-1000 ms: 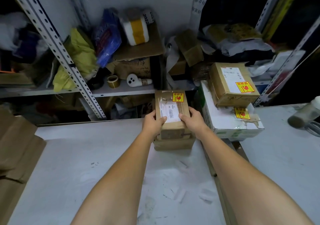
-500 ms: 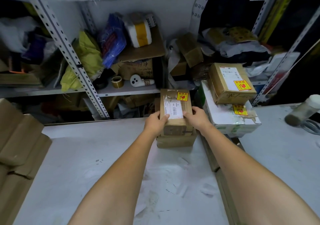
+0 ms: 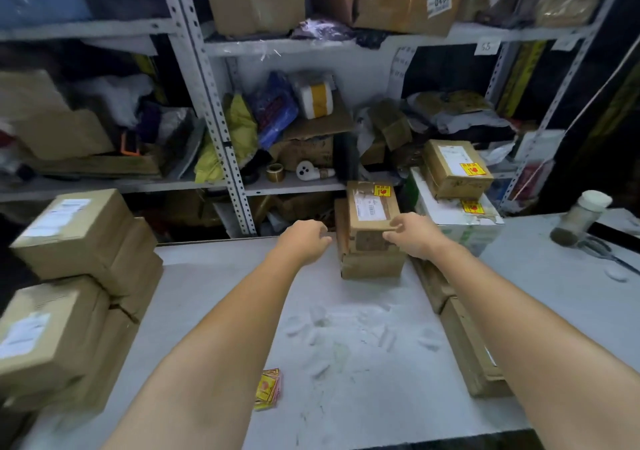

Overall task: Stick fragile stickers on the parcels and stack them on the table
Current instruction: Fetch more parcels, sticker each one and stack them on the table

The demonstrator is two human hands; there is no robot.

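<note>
A small brown parcel (image 3: 372,214) with a white label and a yellow fragile sticker (image 3: 382,191) lies on top of another brown parcel (image 3: 372,266) at the back of the white table (image 3: 346,345). My right hand (image 3: 415,238) holds the top parcel's near right corner, thumb on top and fingers on the front face. My left hand (image 3: 304,241) hovers just left of the stack with loosely curled fingers, touching nothing. A small pile of yellow fragile stickers (image 3: 268,387) lies on the table near the front edge.
To the right, a stickered brown parcel (image 3: 453,169) sits on a stickered white box (image 3: 460,227). Several brown parcels (image 3: 72,231) are piled at the table's left. Flat cardboard (image 3: 464,338), a jar (image 3: 578,217) and scissors (image 3: 602,252) lie on the right. Cluttered shelves (image 3: 214,120) stand behind.
My left hand has let go of the top parcel and drawn away to the left. The view has pulled back, bringing the left parcels and the sticker pile into sight.
</note>
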